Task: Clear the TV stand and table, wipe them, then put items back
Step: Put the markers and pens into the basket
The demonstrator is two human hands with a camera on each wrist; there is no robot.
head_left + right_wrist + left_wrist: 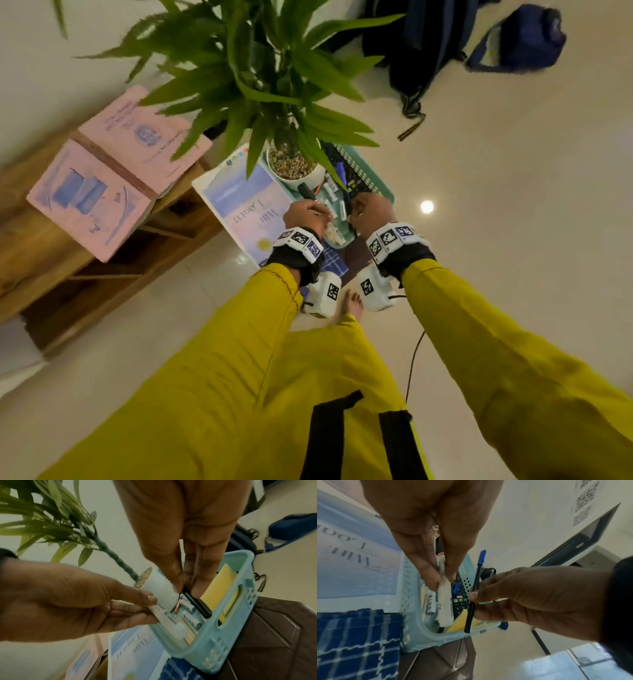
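Observation:
A light-blue plastic basket (376, 181) (450, 638) (223, 635) stands on a small dark table and holds batteries (190, 620), a TV remote (459, 601) and a yellow notepad (221, 588). Over its near end my left hand (322, 214) (442, 578) pinches a white marker (445, 601) (164, 614), tip down in the basket. Beside it my right hand (356, 212) (475, 601) (186, 589) pinches a black pen with a blue cap (471, 615) (199, 605), its lower end inside the basket.
A potted plant in a white pot (294, 171) touches the basket's far left side, leaves overhanging. A magazine (246, 205) and a blue checked cloth (351, 642) lie beside the basket. Pink books (113, 171) rest on the wooden TV stand (41, 257). Bags (513, 44) sit on the floor.

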